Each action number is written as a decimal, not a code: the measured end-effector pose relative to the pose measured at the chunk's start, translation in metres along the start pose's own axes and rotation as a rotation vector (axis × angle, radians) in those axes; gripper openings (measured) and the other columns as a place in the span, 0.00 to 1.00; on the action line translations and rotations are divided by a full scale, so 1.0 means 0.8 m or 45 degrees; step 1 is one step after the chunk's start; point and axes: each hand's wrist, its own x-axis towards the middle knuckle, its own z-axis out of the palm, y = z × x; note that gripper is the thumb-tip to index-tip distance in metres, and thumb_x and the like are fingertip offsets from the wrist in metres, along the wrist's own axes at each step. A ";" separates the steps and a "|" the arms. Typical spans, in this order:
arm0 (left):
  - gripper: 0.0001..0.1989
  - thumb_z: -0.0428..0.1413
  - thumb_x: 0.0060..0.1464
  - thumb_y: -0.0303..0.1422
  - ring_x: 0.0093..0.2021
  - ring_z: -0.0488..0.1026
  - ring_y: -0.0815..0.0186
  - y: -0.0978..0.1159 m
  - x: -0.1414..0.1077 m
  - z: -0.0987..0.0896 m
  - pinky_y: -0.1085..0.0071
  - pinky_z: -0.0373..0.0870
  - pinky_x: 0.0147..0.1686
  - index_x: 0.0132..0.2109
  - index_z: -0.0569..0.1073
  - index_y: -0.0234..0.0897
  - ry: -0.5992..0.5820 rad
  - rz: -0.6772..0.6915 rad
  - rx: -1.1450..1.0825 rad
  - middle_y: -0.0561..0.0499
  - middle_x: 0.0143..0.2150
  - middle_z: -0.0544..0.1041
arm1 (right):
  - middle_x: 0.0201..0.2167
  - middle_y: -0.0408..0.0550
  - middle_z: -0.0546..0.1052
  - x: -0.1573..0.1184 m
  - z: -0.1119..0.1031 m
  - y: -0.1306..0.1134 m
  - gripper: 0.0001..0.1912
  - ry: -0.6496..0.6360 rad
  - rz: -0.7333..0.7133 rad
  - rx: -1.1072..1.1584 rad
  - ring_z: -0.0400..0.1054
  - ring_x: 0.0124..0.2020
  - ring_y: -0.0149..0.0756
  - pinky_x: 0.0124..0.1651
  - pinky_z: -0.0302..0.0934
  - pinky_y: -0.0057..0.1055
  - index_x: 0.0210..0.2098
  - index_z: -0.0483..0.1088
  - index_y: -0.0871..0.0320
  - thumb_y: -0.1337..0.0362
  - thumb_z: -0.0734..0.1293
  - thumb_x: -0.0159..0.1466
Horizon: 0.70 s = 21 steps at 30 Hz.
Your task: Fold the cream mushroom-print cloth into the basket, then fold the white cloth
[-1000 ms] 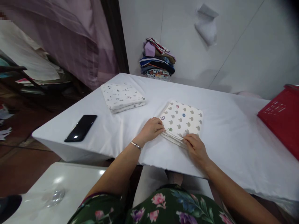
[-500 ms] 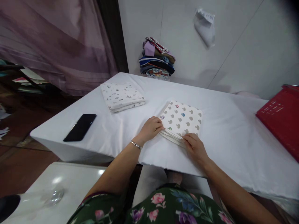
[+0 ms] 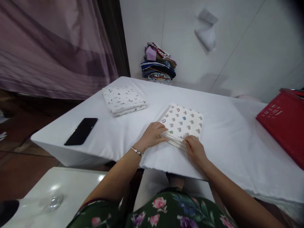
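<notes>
A folded white cloth with grey and coloured mushroom prints [image 3: 182,121] lies flat on the white-covered table [image 3: 228,142] before me. My left hand [image 3: 154,134] is at its near left corner, thumb and fingers closed on the layered edge. At the near right corner, my right hand [image 3: 195,148] pinches the same edge between thumb and fingers. Several folded layers show along the near side between my hands. To the left, a second folded white cloth with small grey prints [image 3: 124,100] rests untouched.
A black phone [image 3: 81,131] lies near the table's left end. Behind the table rises a pile of folded fabrics [image 3: 158,65] against the wall. A red basket [image 3: 283,122] stands at the right. Lower left is a white surface [image 3: 78,180] with a clear glass-like object [image 3: 54,202].
My left thumb has come away slightly from the fingers along the cloth's near edge. My right hand still grips its corner. The whole view has shifted slightly.
</notes>
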 end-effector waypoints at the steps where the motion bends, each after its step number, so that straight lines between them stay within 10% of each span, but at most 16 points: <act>1: 0.17 0.57 0.51 0.43 0.49 0.65 0.61 0.002 -0.001 0.002 0.63 0.58 0.48 0.47 0.73 0.41 -0.008 0.014 0.017 0.47 0.45 0.72 | 0.34 0.49 0.72 0.000 0.000 0.000 0.11 -0.002 0.015 0.010 0.65 0.37 0.38 0.40 0.61 0.34 0.35 0.67 0.56 0.64 0.55 0.67; 21: 0.14 0.47 0.61 0.39 0.41 0.65 0.64 0.004 0.002 0.014 0.66 0.60 0.43 0.39 0.75 0.40 0.035 0.059 0.233 0.49 0.37 0.73 | 0.38 0.50 0.72 -0.005 0.003 0.000 0.11 0.079 -0.067 -0.038 0.65 0.40 0.39 0.43 0.62 0.36 0.42 0.70 0.58 0.63 0.57 0.66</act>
